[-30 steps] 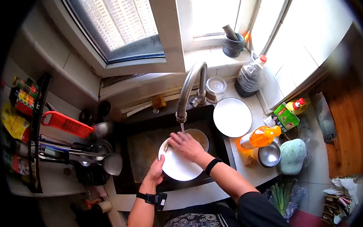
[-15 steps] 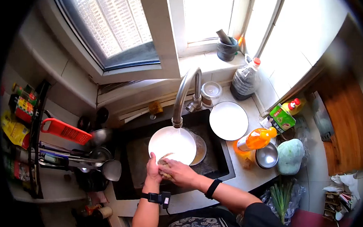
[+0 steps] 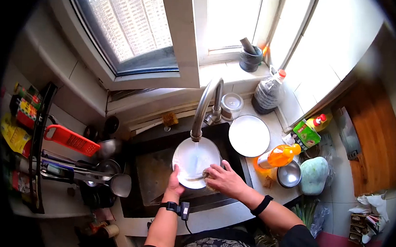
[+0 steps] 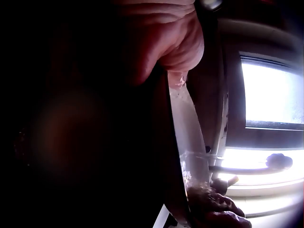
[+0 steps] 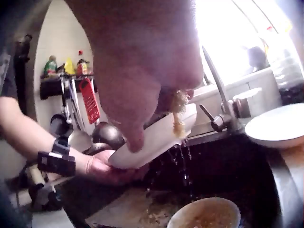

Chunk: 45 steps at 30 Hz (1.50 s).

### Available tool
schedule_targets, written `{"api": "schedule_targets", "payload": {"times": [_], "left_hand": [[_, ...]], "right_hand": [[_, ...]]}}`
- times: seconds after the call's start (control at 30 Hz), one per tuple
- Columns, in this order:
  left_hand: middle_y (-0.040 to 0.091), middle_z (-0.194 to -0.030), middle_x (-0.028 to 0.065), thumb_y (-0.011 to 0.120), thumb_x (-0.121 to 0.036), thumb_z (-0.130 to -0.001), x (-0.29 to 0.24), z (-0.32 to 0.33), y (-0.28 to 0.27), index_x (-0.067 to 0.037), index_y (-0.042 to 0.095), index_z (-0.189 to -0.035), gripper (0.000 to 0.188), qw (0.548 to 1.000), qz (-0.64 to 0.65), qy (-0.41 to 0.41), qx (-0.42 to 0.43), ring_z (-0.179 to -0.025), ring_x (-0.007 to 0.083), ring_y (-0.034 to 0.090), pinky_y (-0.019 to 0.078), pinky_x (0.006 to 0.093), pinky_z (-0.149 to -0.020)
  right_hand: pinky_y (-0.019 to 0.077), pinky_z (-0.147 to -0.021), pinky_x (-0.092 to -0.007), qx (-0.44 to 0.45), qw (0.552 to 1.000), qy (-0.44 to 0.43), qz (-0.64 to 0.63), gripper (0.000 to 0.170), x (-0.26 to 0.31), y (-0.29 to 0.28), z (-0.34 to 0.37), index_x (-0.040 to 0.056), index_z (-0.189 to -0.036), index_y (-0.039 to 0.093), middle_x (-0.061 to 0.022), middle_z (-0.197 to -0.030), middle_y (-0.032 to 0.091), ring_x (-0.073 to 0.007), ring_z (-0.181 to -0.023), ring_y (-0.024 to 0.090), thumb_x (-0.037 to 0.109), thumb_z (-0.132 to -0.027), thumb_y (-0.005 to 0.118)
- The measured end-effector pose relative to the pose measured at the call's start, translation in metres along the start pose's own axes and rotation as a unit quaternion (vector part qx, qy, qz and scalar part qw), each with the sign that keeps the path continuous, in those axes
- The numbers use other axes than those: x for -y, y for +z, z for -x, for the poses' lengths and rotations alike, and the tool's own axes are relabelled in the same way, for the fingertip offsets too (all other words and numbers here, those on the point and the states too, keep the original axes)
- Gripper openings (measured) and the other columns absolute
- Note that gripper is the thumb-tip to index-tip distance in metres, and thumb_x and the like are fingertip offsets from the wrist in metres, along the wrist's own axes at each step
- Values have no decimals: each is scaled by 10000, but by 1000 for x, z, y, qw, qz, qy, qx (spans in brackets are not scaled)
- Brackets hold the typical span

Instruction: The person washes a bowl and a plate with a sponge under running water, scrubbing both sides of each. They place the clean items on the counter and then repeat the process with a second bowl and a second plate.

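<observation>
A white plate [image 3: 189,152] is held tilted under the running tap [image 3: 202,106], over the dark sink [image 3: 144,170]. My left hand [image 3: 173,185] grips its near left rim, thumb on top and fingers underneath. Against the right side of the plate, my right hand [image 3: 226,180] presses a tan, fibrous scrubber [image 5: 179,116], with its thumb at the outer side of the plate. Water drips off the rim in the right wrist view. Beneath, a bowl [image 5: 236,209] of murky brownish water sits in the sink. The left wrist view is mostly dark and shows the plate edge-on.
Right of the sink are another white plate [image 3: 249,136], an orange bottle [image 3: 279,157], a metal bowl [image 3: 289,174] and a pale green gourd [image 3: 314,175]. A jar [image 3: 231,106] stands behind the tap. Ladles and a red grater [image 3: 74,140] hang at the left.
The right hand and scrubber moved from the plate's far side to its near edge, then to its right side. The plate swung away and came back under the tap.
</observation>
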<state>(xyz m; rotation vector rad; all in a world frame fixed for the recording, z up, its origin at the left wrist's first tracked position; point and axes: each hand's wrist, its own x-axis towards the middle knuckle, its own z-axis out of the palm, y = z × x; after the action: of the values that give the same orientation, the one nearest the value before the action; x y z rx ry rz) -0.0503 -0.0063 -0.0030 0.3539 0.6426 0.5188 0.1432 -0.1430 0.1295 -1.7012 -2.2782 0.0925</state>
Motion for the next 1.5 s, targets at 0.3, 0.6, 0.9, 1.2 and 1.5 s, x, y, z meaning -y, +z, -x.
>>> {"api": "schedule_targets", "payload": {"times": [0.3,0.6,0.9,1.2,1.5], "left_hand": [[451,-1381,126,418,-640,-848,-31,0,53,-79,395,-1368,766,996,-65,-56,4,-1234,301,446,301,475,-1048],[516,-1299,84,581,-394,-898,-21,2,7,-128,447,-1321,518,995,-84,-18,-40,-1183,219,486,386,423,-982],[507,-1304,144,634,-105,-857,-19,30,37,-38,371,-1368,578,995,-1,97,31,-1206,285,485,387,440,-1037],[589,-1120,46,478,-129,-941,-14,8,45,-75,537,-1196,268,980,-152,131,-2,-974,155,580,475,300,-873],[581,-1214,102,605,-54,-876,-24,32,51,-41,464,-1290,438,975,-177,134,5,-1083,219,572,451,388,-958]], "right_hand": [[499,-747,-345,-52,965,117,-229,141,-15,37,-15,85,-859,627,-75,-896,597,-257,-832,620,200,-791,674],[525,-763,-350,-137,429,407,-795,368,-55,68,-18,29,-1110,595,-73,-1022,652,-180,-886,629,283,-859,686],[504,-779,-336,-245,608,570,-496,302,-71,132,-30,18,-1026,635,-86,-975,680,-205,-853,648,292,-898,619],[416,-934,-416,-233,892,118,-369,159,10,99,-95,93,-944,610,-128,-1191,553,-338,-1109,532,187,-819,639],[447,-907,-384,-205,829,352,-383,340,-60,133,-90,75,-1127,583,-153,-1211,557,-331,-1108,535,334,-918,519]]}}
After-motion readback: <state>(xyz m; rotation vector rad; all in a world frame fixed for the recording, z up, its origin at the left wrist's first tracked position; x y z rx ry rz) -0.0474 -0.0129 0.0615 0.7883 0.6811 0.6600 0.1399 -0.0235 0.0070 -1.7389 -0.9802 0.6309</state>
